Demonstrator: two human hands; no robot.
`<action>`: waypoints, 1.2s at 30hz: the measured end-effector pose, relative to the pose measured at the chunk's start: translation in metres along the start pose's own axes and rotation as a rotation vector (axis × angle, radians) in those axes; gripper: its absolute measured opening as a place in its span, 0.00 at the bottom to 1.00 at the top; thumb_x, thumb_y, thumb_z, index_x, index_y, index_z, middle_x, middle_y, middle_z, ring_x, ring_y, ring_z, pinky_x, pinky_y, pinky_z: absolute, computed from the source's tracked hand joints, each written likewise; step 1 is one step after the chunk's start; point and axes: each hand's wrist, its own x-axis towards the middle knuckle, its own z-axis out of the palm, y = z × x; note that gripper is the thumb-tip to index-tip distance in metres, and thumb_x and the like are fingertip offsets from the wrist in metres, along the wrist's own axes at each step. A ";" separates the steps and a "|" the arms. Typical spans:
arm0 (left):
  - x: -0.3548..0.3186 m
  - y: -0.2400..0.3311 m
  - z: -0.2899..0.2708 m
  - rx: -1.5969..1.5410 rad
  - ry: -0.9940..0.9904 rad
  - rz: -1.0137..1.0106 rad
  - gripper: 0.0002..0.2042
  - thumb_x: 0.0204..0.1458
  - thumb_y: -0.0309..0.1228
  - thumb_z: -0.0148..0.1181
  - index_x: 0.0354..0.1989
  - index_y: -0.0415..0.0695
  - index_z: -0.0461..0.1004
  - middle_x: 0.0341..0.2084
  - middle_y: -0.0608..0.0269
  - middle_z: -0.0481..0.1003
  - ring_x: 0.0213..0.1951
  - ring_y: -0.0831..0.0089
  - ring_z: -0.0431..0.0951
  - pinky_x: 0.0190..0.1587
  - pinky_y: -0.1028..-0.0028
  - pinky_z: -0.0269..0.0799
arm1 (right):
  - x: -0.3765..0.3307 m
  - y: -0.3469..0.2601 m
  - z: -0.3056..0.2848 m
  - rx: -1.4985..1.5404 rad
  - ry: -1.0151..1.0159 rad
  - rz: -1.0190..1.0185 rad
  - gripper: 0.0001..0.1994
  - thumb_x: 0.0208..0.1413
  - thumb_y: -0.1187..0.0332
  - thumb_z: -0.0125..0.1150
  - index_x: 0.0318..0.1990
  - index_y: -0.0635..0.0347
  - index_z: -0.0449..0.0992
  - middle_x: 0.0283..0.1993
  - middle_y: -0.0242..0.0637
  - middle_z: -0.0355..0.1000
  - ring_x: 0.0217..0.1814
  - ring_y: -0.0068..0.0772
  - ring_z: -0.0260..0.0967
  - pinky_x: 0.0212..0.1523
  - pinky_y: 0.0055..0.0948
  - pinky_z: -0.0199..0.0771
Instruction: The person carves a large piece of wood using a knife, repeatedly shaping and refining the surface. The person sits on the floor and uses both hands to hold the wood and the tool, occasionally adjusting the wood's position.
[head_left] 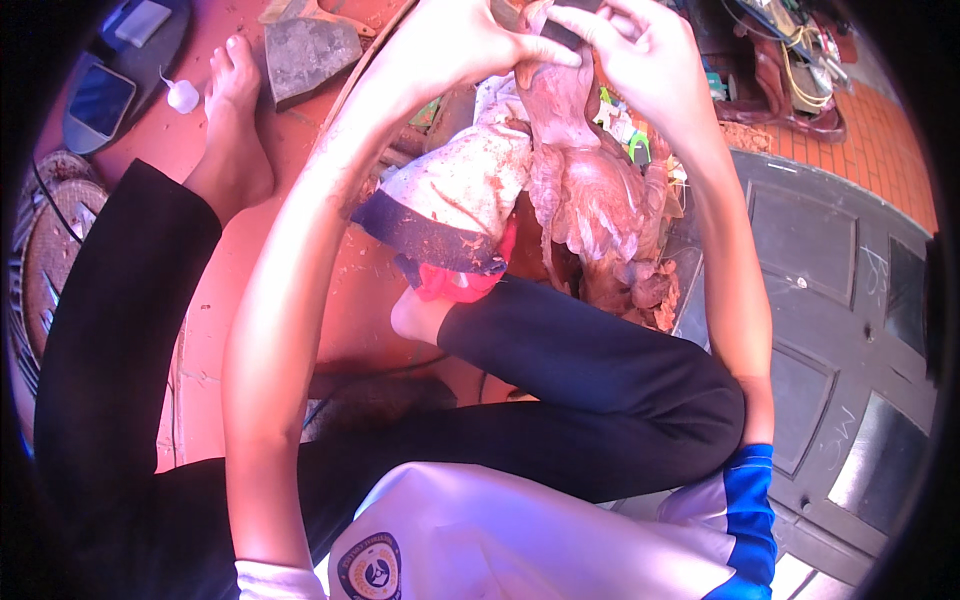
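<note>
A reddish-brown carved wooden figure (595, 190) stands before me, its upper end near the top edge of the picture. My left hand (470, 45) comes to the figure's top from the left, thumb laid across it; its other fingers are partly hidden. From the right, my right hand (645, 45) has bent fingers pressing a small dark flat piece (565, 32) against the wood. What that piece is made of is unclear, though it resembles sandpaper. Next to the figure is a dusty whitish cloth (450, 185) with a dark band, and red fabric (460, 282) shows beneath it.
A grey panelled door (800, 240) lies along the right. At the far left are a phone (102, 100), a small white object (183, 96) and a round woven basket (62, 240) with tools. A grey stone-like block (310, 60) sits at the back; wood debris and cables lie behind the figure.
</note>
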 end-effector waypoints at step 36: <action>-0.003 -0.005 0.026 0.269 0.029 -0.139 0.30 0.51 0.47 0.76 0.58 0.42 0.79 0.30 0.51 0.85 0.38 0.74 0.86 0.41 0.73 0.80 | -0.010 0.022 -0.031 0.226 -0.115 -0.078 0.11 0.64 0.73 0.60 0.51 0.69 0.80 0.42 0.40 0.83 0.46 0.27 0.80 0.49 0.27 0.79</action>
